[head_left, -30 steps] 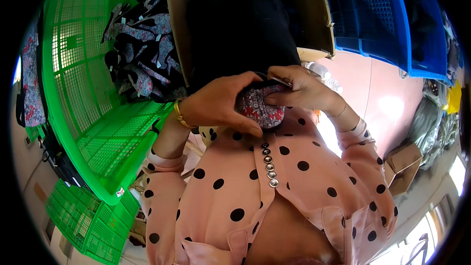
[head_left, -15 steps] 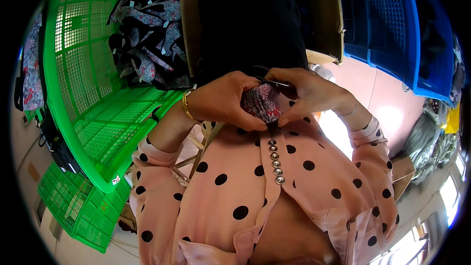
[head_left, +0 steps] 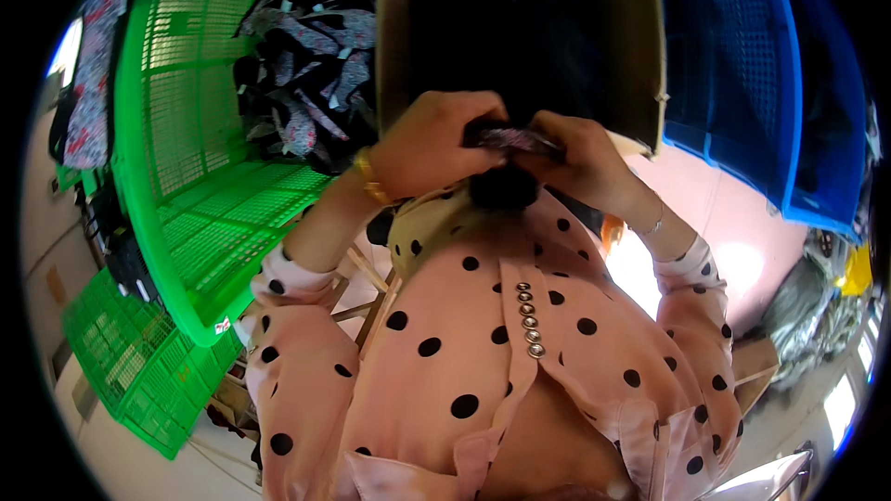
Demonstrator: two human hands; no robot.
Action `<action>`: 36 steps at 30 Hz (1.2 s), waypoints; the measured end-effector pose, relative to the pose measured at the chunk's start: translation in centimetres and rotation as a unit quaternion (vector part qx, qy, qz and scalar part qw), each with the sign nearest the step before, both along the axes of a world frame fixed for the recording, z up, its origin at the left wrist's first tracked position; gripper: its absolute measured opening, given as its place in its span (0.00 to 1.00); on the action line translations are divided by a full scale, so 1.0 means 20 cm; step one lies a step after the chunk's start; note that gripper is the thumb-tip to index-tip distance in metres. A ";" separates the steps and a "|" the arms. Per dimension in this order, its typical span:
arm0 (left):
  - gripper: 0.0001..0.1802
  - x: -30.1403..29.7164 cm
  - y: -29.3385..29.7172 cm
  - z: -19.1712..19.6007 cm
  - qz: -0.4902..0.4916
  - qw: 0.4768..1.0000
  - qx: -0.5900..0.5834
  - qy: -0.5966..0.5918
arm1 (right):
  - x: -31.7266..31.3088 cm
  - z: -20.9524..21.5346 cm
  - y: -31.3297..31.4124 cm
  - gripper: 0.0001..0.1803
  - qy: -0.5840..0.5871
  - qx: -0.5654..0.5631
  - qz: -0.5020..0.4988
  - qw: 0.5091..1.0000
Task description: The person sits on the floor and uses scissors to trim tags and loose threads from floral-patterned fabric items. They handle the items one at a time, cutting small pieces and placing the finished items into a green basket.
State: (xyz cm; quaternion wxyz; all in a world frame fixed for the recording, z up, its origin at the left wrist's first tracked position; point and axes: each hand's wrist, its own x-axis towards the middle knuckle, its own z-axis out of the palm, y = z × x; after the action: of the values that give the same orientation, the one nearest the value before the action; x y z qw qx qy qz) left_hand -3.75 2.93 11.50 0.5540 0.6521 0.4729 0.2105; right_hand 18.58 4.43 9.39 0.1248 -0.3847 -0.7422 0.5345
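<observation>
In front of my chest, both hands meet at a small floral fabric piece with black parts; a bunched black portion hangs below it. My left hand is closed around the left side of the piece. On the other side, my right hand is closed, with thumb and fingers on its right end. A slim dark shape lies by the right fingers, too blurred to name. Just beyond the hands stands an open cardboard box with black material inside.
At the left, a large green plastic basket stands beside a heap of floral and black fabric pieces. Another green crate is lower left. Blue crates stand at the right, above clear plastic bags and a yellow item.
Both hands have moved up and away from my chest, toward the box. The fabric piece has been turned, and its black portion now shows below. The thin metal tool seen earlier is no longer clear.
</observation>
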 end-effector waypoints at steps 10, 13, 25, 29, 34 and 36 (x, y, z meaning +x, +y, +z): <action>0.15 0.11 0.10 -0.25 0.101 0.929 0.301 0.188 | 0.00 -0.01 0.00 0.17 -0.110 0.239 -0.047 0.964; 0.18 0.11 0.10 -0.26 0.059 0.946 0.315 0.040 | 0.06 -0.01 0.00 0.17 -0.137 0.291 -0.059 0.945; 0.10 0.12 0.11 -0.33 0.106 0.880 0.438 0.151 | 0.05 -0.27 -0.12 0.32 -0.194 0.342 -0.278 0.876; 0.08 0.16 0.13 -0.47 0.118 0.852 0.475 0.186 | 0.10 -0.31 -0.12 0.28 -0.174 0.236 -0.237 0.926; 0.19 0.04 0.14 -0.40 0.059 0.920 0.360 0.146 | 0.25 -0.30 -0.13 0.25 -0.038 0.067 -0.285 0.955; 0.20 -0.01 0.13 -0.38 0.034 0.930 0.338 0.141 | 0.28 -0.28 -0.12 0.24 -0.087 0.045 -0.292 0.951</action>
State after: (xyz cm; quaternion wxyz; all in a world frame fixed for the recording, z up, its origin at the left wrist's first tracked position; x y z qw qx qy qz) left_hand -3.93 5.59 3.92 0.2206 0.8072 0.4691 0.2825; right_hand 24.16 2.04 3.75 0.2279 -0.6237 -0.6285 0.4051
